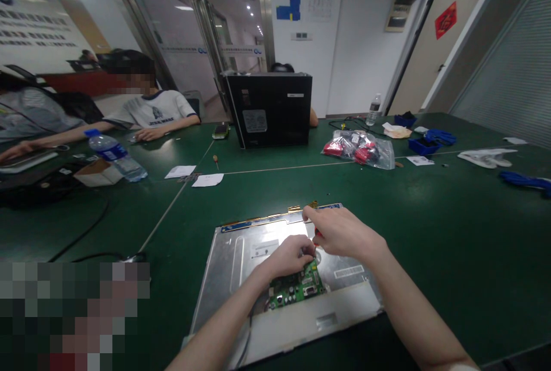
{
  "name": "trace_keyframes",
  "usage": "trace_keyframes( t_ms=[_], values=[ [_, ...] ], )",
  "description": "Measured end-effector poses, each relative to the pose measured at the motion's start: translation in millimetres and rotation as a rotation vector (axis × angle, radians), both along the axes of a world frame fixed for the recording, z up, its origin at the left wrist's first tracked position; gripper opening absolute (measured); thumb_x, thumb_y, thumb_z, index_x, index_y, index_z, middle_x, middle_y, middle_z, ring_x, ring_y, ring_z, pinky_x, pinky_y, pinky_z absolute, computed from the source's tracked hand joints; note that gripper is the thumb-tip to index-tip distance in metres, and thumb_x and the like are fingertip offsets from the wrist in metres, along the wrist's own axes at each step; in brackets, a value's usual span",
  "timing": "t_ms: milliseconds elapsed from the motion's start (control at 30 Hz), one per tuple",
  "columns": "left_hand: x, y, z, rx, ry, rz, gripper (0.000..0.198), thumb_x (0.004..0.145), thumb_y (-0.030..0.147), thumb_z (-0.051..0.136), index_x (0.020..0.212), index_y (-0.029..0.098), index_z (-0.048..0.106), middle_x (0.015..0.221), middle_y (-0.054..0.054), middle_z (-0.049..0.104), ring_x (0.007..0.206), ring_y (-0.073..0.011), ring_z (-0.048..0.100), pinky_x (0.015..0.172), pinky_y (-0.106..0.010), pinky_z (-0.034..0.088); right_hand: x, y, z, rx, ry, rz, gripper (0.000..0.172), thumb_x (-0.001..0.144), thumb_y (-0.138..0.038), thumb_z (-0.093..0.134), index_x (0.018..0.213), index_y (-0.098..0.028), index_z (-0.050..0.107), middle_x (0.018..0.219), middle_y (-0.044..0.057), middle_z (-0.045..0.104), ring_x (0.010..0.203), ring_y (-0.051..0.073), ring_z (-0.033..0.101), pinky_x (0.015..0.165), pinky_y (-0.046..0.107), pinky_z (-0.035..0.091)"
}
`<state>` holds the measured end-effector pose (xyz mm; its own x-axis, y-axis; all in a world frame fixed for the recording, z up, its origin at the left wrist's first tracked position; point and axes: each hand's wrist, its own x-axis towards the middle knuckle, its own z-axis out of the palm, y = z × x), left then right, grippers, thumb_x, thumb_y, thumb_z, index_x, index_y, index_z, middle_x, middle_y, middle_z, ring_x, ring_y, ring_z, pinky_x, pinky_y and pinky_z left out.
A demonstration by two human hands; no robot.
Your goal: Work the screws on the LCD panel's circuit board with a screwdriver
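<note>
A flat metal display panel (228, 262) lies face-down on the green table, a strip of blue circuit board (249, 223) along its far edge. On its back sits a green circuit board (297, 289) with components and a port. My right hand (344, 233) is closed around a red-handled tool (317, 235), mostly hidden by the fingers, over the far right part of the panel. Beside it, my left hand (290, 255) is curled at the green board's upper edge, fingertips pinched together close to the tool; what they grip, if anything, is hidden.
A black computer case (271, 109) stands across the table. Toward the right lie a plastic bag with red items (359, 149), blue trays (424, 146) and blue cables (525, 180). A water bottle (116, 155) leans on a small box at left, near a seated person (150, 109).
</note>
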<state>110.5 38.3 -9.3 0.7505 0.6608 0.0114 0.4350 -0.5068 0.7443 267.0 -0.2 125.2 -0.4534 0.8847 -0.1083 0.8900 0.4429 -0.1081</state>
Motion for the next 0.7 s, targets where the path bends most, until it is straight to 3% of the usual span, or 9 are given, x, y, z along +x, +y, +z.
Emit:
trace_keyframes(
  t_ms=[133,333,433,567,700],
  values=[
    [0.1,1.2,-1.0,-0.013,0.023,0.013,0.012,0.070,0.006,0.058,0.073,0.014,0.066,0.075,-0.001,0.066,0.068,-0.0147,0.057,0.066,-0.022,0.042,-2.2,2.4,-1.9,0.051,-0.008,-0.046,0.023,0.086,-0.027,0.052,0.106,-0.018,0.049,0.088,0.008,0.069,0.080,0.025,0.066,0.059,0.030,0.037],
    [-0.8,3.5,-4.4,0.017,0.003,0.003,0.012,0.069,0.006,0.057,0.072,0.014,0.066,0.071,0.000,0.064,0.067,-0.0142,0.056,0.066,-0.022,0.042,2.3,-2.8,0.2,0.001,0.081,0.071,0.035,0.079,-0.024,0.056,0.112,-0.018,0.045,0.109,0.010,0.063,0.089,0.023,0.063,0.063,0.030,0.038],
    [-1.2,2.3,-2.2,0.023,0.013,-0.002,0.013,0.069,0.005,0.056,0.073,0.013,0.066,0.071,-0.001,0.063,0.068,-0.0145,0.056,0.067,-0.022,0.042,0.4,-1.1,-0.6,-0.020,0.020,0.012,0.037,0.079,-0.016,0.054,0.113,-0.018,0.043,0.103,0.010,0.064,0.088,0.022,0.064,0.062,0.029,0.038],
    [-1.0,1.1,-0.7,0.019,0.025,0.002,0.017,0.068,0.003,0.053,0.072,0.014,0.067,0.073,-0.001,0.065,0.067,-0.0146,0.057,0.067,-0.022,0.043,-3.6,2.2,-0.7,0.011,-0.014,-0.043,0.030,0.084,-0.020,0.050,0.113,-0.018,0.042,0.092,0.010,0.067,0.083,0.025,0.065,0.061,0.030,0.038],
    [-0.5,2.5,-4.0,0.021,0.017,0.003,0.019,0.066,0.003,0.052,0.072,0.014,0.067,0.075,-0.002,0.066,0.070,-0.0156,0.058,0.067,-0.023,0.043,-2.4,0.3,1.0,0.016,0.015,0.000,0.029,0.084,-0.023,0.051,0.111,-0.017,0.044,0.096,0.010,0.067,0.084,0.025,0.065,0.062,0.031,0.039]
  ],
)
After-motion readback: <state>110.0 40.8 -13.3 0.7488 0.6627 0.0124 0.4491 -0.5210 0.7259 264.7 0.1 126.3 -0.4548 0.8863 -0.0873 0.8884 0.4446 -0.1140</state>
